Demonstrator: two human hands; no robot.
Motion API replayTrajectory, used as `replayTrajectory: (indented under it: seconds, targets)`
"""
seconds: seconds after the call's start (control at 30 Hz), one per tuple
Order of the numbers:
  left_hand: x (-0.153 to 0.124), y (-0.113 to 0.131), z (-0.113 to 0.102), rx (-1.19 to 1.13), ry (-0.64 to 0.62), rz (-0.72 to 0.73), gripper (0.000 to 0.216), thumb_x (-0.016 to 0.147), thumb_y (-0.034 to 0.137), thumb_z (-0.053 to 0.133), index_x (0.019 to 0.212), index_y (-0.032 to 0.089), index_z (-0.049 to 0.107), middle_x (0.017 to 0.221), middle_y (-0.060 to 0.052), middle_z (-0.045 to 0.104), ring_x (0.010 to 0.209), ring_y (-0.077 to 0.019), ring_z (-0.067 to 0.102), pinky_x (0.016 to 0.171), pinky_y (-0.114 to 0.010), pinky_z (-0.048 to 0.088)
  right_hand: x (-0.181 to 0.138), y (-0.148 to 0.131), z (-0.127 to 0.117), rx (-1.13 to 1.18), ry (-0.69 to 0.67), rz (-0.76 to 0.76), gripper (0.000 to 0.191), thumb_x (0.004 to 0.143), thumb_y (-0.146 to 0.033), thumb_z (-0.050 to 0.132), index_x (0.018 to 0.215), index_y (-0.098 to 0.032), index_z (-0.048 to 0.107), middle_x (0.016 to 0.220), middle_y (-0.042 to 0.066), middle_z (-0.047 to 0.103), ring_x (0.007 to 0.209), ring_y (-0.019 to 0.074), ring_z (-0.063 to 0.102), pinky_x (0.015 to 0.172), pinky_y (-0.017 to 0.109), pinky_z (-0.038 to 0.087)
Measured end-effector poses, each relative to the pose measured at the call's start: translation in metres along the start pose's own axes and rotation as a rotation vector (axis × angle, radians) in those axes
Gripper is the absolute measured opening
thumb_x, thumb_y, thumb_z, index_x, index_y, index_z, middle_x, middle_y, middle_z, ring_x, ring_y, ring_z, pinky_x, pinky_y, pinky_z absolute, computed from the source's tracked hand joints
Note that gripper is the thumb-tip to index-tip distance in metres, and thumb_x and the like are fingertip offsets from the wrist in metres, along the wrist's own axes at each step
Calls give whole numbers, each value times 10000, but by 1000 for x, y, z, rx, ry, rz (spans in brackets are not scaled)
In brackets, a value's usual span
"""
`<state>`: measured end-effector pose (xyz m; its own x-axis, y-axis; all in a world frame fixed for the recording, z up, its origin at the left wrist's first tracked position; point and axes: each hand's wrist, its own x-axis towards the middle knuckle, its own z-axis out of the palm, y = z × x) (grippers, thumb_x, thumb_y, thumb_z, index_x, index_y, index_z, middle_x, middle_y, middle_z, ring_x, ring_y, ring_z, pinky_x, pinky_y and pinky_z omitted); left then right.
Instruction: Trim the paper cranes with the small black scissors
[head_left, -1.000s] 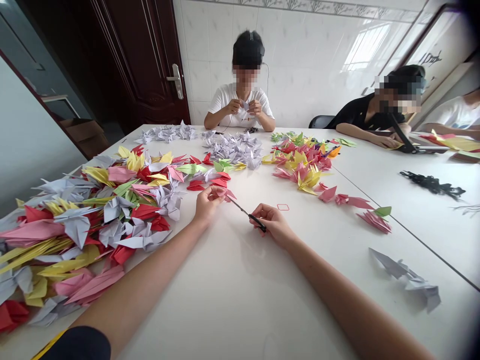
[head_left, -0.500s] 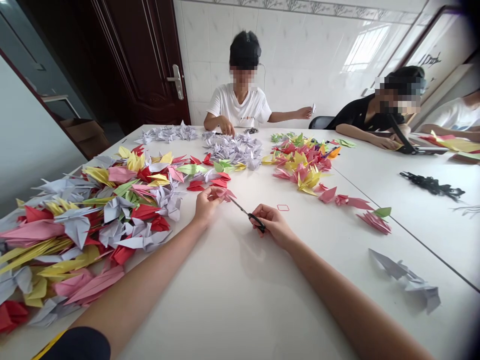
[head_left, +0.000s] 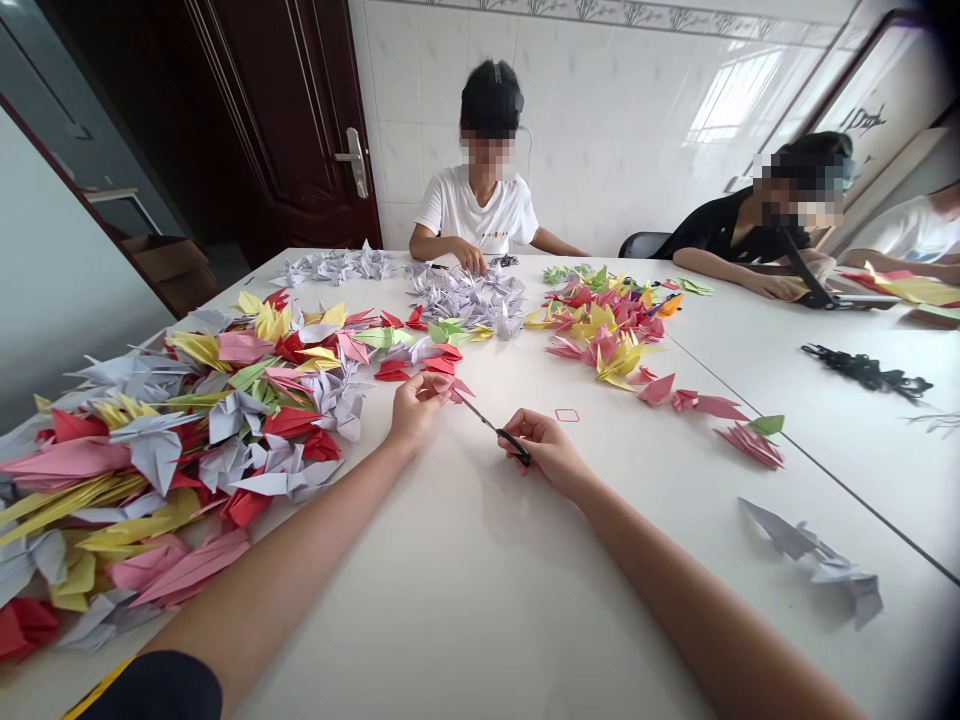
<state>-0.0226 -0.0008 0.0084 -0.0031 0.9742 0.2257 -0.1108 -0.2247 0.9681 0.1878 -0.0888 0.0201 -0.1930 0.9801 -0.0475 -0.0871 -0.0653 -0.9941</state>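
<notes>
Our two hands forward, both closed.
Our left hand (head_left: 411, 410) pinches with its fingertips; our right hand (head_left: 546, 448) curls closed; both forearms are stretched.

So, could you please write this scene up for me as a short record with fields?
left hand: pinches a pink paper crane
right hand: grips a thin black-handled tool, tip pointing at the crane
surface: white table
left of hands: heap of mixed-colour cranes
near right hand: small red loop lying on the table
opposite: person in white shirt, one hand at the lilac cranes
</notes>
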Motion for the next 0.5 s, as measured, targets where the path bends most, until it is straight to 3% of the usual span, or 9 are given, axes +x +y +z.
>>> replayTrajectory:
  seconds: [0.33, 0.5]
  targets:
    - [1, -1, -1, -3, 14, 29, 296, 622, 335, 827, 860, 185, 732, 959, -48, 705, 820, -172, 657, 784, -296, 519, 0, 0, -1, 39, -5, -22, 363, 650, -417, 860, 735, -203, 579, 690, 5, 653, 544, 111, 527, 393, 205, 392]
    - [0, -2, 0, -43, 37, -25, 310, 627, 332, 809, 889, 172, 764, 994, -75, 738, 784, -177, 672, 791, -325, 540, -1, 3, -5, 61, -25, -35, 347, 668, -411, 861, 736, -199, 595, 648, -14, 616, 487, 95, 491, 379, 204, 367]
